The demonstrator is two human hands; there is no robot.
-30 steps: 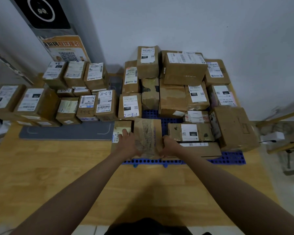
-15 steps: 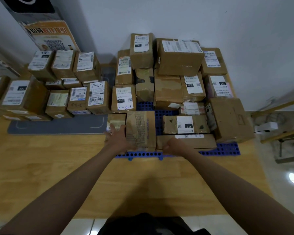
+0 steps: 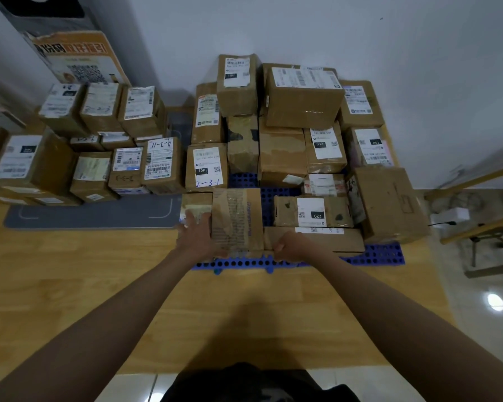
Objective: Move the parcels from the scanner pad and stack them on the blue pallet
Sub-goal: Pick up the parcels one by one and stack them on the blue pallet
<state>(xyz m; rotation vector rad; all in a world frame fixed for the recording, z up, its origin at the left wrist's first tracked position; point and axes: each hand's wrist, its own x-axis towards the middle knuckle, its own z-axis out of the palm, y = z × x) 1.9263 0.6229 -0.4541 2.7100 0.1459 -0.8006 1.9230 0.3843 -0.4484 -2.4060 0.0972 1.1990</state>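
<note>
Mid-frame, both hands are on a taped parcel (image 3: 237, 221) at the near edge of the blue pallet (image 3: 375, 255). The left hand (image 3: 195, 236) lies on the parcel's left side with fingers stretched forward over a smaller box (image 3: 196, 203) just beside it. The right hand (image 3: 291, 246) is at the parcel's lower right corner, its fingers curled against that edge; whether this grip truly pinches the cardboard I cannot tell. Behind and to the right, stacked parcels (image 3: 302, 103) crowd the pallet. At left of the frame, more parcels (image 3: 93, 169) sit along the far edge of the grey pad (image 3: 93, 216) on the wooden bench (image 3: 70, 271).
</note>
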